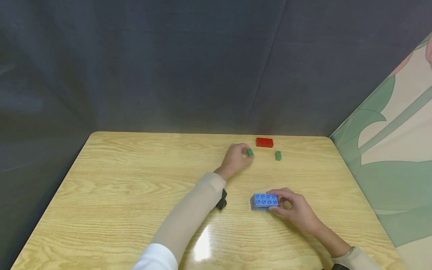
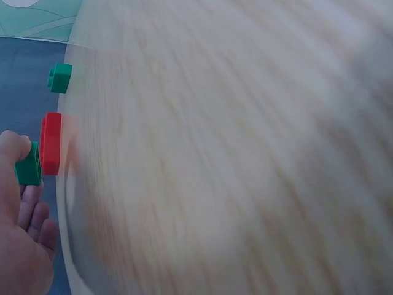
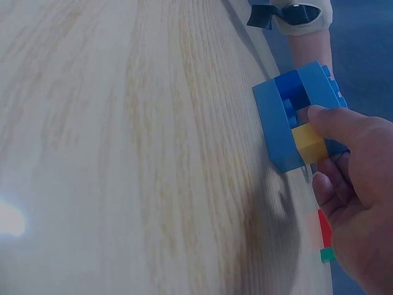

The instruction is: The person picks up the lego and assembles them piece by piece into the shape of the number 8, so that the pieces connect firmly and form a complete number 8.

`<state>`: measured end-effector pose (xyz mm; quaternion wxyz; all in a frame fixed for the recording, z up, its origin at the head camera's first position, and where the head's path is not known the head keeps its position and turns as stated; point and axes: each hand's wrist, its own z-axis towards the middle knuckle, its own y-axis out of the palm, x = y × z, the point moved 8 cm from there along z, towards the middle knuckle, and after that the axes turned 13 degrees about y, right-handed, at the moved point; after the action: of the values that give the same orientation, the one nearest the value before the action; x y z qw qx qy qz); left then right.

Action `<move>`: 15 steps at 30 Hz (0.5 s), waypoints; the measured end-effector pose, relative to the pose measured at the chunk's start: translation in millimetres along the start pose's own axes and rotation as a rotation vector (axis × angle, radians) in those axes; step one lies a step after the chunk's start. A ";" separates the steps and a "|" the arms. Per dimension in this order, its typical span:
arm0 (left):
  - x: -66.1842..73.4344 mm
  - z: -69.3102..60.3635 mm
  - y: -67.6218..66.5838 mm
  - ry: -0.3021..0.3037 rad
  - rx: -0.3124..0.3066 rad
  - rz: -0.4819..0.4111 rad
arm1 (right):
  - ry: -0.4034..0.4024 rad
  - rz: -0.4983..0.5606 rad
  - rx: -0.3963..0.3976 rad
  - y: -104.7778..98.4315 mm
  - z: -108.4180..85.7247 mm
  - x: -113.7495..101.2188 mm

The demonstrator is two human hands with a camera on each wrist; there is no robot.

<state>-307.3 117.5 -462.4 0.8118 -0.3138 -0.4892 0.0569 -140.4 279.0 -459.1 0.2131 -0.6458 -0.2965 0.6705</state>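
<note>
My left hand (image 1: 236, 157) pinches a small green brick (image 1: 250, 152) between thumb and fingers at the back of the table; the left wrist view shows the same green brick (image 2: 28, 163) in the hand (image 2: 21, 227). My right hand (image 1: 298, 210) grips a blue brick assembly (image 1: 264, 201) with studs on top. From the side, the right wrist view shows blue bricks (image 3: 276, 126) with a gap between upper and lower parts, and a yellow brick (image 3: 309, 144) under the thumb and fingers of the hand (image 3: 368, 184).
A red brick (image 1: 264, 142) lies near the table's back edge, with another green brick (image 1: 278, 155) just in front and to its right. Dark cloth (image 1: 189, 67) hangs behind the table (image 1: 118, 180). Patterned fabric (image 1: 398, 150) is at the right.
</note>
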 end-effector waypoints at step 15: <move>20.2 -11.6 -16.3 0.141 -0.069 0.028 | 0.018 -0.005 -0.009 1.3 0.6 2.8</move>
<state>-290.8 107.4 -441.6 0.8321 -0.3519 -0.4278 0.0291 -141.2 279.9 -462.0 0.2144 -0.6521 -0.2992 0.6628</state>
